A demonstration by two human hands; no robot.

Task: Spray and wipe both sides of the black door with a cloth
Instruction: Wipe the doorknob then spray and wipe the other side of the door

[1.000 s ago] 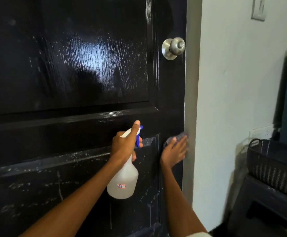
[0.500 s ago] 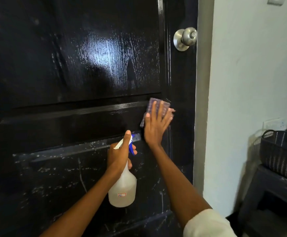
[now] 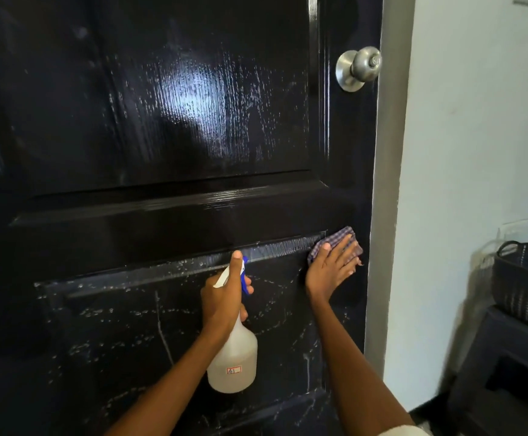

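Note:
The glossy black door (image 3: 162, 114) fills most of the view, shut against its grey frame. Its lower panel is speckled with spray droplets and runs. My left hand (image 3: 223, 294) grips the neck of a translucent white spray bottle (image 3: 234, 357) with a blue trigger, held close to the lower panel. My right hand (image 3: 332, 265) lies flat, fingers spread, pressing a checked purple cloth (image 3: 335, 239) against the door at the upper right corner of the lower panel, near the frame.
A silver round knob (image 3: 358, 70) sticks out at the door's upper right. The grey door frame (image 3: 388, 184) meets a white wall (image 3: 464, 152). At the right a dark woven basket (image 3: 522, 284) sits on a dark stool (image 3: 508, 357).
My right hand with the cloth went from the frame edge up to the middle rail, then back down and right to the lower panel's corner. The left hand with the bottle stayed about level.

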